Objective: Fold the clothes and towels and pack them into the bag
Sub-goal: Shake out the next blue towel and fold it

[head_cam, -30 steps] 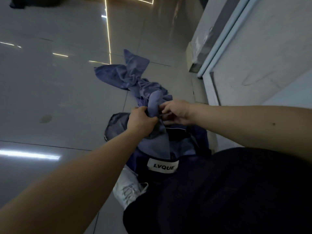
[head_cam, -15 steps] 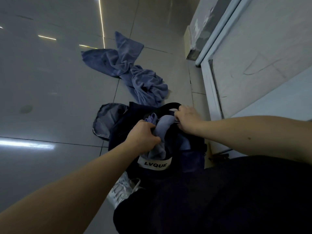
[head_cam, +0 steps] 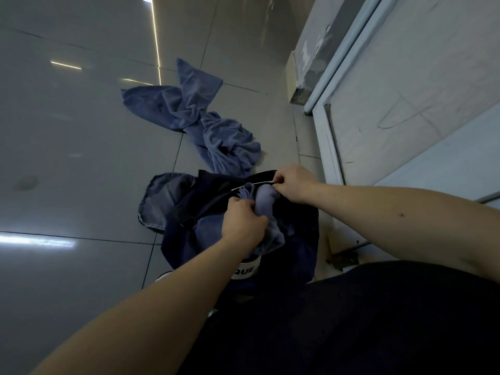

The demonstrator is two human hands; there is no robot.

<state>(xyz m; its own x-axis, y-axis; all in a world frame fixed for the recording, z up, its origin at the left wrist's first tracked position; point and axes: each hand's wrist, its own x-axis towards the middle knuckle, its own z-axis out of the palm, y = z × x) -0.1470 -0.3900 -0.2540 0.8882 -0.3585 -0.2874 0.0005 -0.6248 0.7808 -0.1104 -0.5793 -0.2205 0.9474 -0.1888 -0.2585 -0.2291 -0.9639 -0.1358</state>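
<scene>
Though half in bag (head_cam: 181,246), towel (head_cam: 266,203), seemingly crumpled.

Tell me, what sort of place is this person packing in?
Probably an indoor corridor or room edge: glossy, light-streaked grey floor tiles spread out, a white-framed door or panel runs along the right, and a crumpled blue towel lies on the floor beyond the dark navy fabric bag.

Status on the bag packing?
Left hand grips blue cloth inside bag. Right hand pinches bag rim. Blue towel crumpled on floor, unpacked.
</scene>
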